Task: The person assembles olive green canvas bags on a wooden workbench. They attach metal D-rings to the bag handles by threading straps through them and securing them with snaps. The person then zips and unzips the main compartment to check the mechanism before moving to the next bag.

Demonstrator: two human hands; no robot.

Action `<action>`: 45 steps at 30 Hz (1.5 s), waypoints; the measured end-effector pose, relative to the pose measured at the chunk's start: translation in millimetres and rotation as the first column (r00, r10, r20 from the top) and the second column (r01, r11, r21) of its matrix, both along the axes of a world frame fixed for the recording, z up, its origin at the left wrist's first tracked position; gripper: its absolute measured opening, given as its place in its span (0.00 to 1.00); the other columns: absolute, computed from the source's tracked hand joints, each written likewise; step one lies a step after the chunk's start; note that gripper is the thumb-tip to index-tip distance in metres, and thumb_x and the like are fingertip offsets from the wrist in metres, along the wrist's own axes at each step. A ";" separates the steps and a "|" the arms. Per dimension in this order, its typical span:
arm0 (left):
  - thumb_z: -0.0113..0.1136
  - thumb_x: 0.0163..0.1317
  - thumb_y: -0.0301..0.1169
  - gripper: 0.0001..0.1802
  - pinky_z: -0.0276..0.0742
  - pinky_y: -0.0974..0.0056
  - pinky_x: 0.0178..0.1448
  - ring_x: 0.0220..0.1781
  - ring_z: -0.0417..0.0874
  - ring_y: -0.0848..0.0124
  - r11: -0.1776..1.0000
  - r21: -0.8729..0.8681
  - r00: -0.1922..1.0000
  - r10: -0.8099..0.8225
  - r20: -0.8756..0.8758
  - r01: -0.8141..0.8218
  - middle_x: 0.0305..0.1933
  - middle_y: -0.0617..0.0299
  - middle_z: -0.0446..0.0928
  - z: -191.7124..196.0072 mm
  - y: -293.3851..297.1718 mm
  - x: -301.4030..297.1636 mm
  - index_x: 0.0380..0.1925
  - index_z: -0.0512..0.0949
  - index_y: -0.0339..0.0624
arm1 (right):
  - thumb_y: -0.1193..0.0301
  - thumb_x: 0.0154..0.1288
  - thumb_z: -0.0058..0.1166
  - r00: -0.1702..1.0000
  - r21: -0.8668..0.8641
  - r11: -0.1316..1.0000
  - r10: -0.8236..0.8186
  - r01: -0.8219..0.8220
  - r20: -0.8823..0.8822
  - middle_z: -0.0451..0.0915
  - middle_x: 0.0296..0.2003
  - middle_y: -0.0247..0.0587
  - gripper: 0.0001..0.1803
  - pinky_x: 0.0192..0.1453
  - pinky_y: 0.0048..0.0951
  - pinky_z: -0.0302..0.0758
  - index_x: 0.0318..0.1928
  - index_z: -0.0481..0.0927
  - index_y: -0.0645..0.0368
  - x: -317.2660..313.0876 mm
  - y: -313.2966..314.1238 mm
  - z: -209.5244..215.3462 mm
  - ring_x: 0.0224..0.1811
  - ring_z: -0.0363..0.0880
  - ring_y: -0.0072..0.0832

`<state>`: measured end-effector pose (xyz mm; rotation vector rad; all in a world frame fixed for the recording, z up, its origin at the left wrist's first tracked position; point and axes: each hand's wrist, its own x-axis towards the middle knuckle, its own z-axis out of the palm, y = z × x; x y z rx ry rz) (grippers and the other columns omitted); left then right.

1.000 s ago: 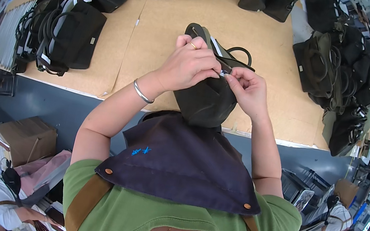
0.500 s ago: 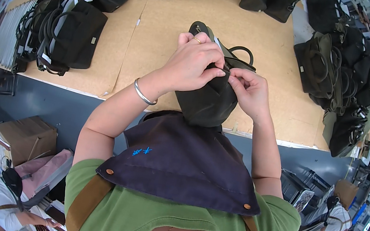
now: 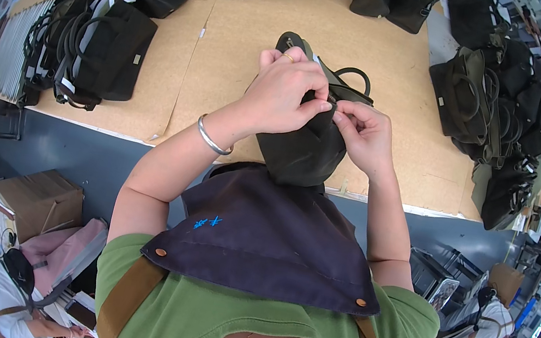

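A dark olive-black handbag [image 3: 300,151] rests at the near edge of the table, one end toward me, its loop handle standing up behind my fingers. My left hand [image 3: 289,90] reaches over the bag's top, thumb and fingers pinched on its upper edge. Close beside it, my right hand [image 3: 364,133] pinches the same edge between thumb and forefinger. The fingertips of both hands nearly meet there. Whatever small part of the edge lies between them is mostly hidden. A lighter strip and a zip end show past my left hand.
Finished-looking dark handbags [image 3: 113,49] line the left of the tan-covered table [image 3: 252,23]. More bags [image 3: 465,94] crowd the right side, and others stand along the far edge. A cardboard box [image 3: 39,202] sits on the lower left, near a person in white [image 3: 5,300].
Both hands keep their pinch on the bag's edge with barely any shift of the fingers. The bag stays in place.
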<state>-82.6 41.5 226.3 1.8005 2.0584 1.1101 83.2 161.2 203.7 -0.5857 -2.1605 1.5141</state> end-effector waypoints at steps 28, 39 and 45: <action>0.64 0.57 0.30 0.04 0.50 0.60 0.51 0.39 0.67 0.72 1.000 -0.014 0.997 -0.009 0.074 0.010 0.29 0.73 0.75 -2.9 -10.9 0.3 0.33 0.82 0.51 | 0.70 0.54 0.68 0.972 -0.039 0.996 -0.071 0.082 0.224 0.81 0.23 0.28 0.09 0.23 0.18 0.66 0.33 0.85 0.61 -2.7 -19.9 26.5 0.18 0.69 0.08; 0.61 0.56 0.27 0.04 0.50 0.60 0.51 0.42 0.66 0.69 0.997 -0.074 0.995 -0.026 0.091 0.033 0.32 0.69 0.73 2.1 -11.5 4.5 0.32 0.79 0.47 | 0.70 0.53 0.69 0.990 -0.008 0.998 -0.056 0.057 0.126 0.79 0.19 0.27 0.07 0.22 0.18 0.63 0.31 0.85 0.59 -0.2 -21.4 11.5 0.17 0.64 0.10; 0.62 0.56 0.27 0.03 0.50 0.60 0.52 0.42 0.67 0.70 0.995 -0.092 0.995 -0.027 0.093 0.035 0.31 0.69 0.74 3.4 -9.2 1.7 0.32 0.79 0.47 | 0.72 0.55 0.68 0.984 -0.126 0.989 -0.059 0.080 0.167 0.77 0.20 0.24 0.07 0.22 0.18 0.61 0.29 0.83 0.60 -3.6 -19.5 16.6 0.18 0.63 0.10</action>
